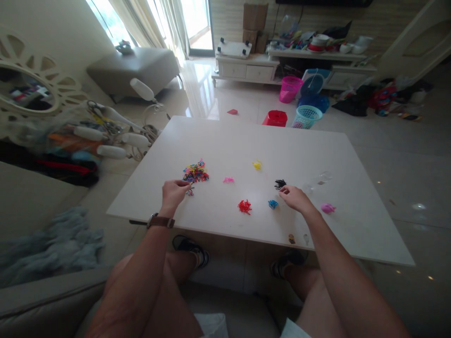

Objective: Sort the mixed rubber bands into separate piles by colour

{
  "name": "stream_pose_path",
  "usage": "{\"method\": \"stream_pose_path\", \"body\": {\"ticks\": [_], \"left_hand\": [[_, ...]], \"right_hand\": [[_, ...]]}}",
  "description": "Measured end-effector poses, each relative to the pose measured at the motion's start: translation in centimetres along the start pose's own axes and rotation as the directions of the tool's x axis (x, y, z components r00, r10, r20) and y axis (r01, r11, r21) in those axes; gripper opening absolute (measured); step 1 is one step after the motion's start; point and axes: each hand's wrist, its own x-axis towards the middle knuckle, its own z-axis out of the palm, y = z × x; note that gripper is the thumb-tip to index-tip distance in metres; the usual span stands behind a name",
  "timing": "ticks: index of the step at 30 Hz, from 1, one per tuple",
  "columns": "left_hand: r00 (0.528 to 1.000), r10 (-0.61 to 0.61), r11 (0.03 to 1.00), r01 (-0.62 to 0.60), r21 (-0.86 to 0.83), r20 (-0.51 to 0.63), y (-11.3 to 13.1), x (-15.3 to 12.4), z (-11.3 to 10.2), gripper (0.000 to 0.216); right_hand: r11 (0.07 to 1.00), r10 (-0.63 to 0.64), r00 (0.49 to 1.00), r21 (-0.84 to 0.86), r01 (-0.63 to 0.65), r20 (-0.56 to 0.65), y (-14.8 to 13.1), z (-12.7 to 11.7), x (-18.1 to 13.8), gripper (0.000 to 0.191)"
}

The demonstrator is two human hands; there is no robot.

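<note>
1. Head view, only angle I've got: white table (225,141) in front of the seated person, small band-like pieces on it in separate piles
2. Left hand (173,193): fingertips drawn together at the near edge of the mixed-colour pile (196,172), small loose cluster (190,192) just beside them; can't tell if a piece is pinched
3. Right hand (295,198): thumb and fingers close together at the near side of the black pile (280,183); can't tell if it holds one
4. Blue pile (272,204) near right hand, red pile (244,206) between the hands, pink (229,180) and yellow (257,165) piles farther back
5. Step in hand, my read: fingertip work at two piles at once, mixed and black
6. Next move calls for, I'd judge: fine pinch, one piece at a time, as the mixed pile looks tangled; light touch at black, blue sits close
</note>
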Motion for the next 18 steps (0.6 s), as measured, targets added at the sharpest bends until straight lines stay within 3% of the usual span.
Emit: {"method": "stream_pose_path", "body": {"ticks": [4,7,10,13,18], "left_hand": [[0.998,0.003,0.996,-0.009,-0.087,-0.069,0.1,0.0,0.1,0.026],[0.999,-0.018,0.968,0.006,-0.25,-0.046,0.2,0.0,0.2,0.029],[0.998,-0.016,0.873,0.042,-0.486,0.059,0.6,-0.2,0.5,0.04],[0.986,0.016,0.768,0.093,-0.633,0.165,1.6,-0.9,1.2,0.047],[0.926,0.121,0.665,0.191,-0.722,0.357,3.9,-3.3,3.3,0.05]], "right_hand": [[1.0,-0.005,1.0,0.001,0.005,0.01,-0.1,0.0,-0.1,0.023],[1.0,-0.012,1.0,0.006,0.012,0.017,0.0,-0.1,-0.1,0.021],[0.999,-0.027,1.0,0.02,0.027,-0.011,-0.3,-0.2,-0.3,0.019],[0.985,-0.129,0.988,0.108,0.137,-0.081,-1.8,-0.2,-0.9,0.016],[0.799,-0.386,0.909,0.435,0.416,-0.16,-7.0,1.0,-2.8,0.015]]}}
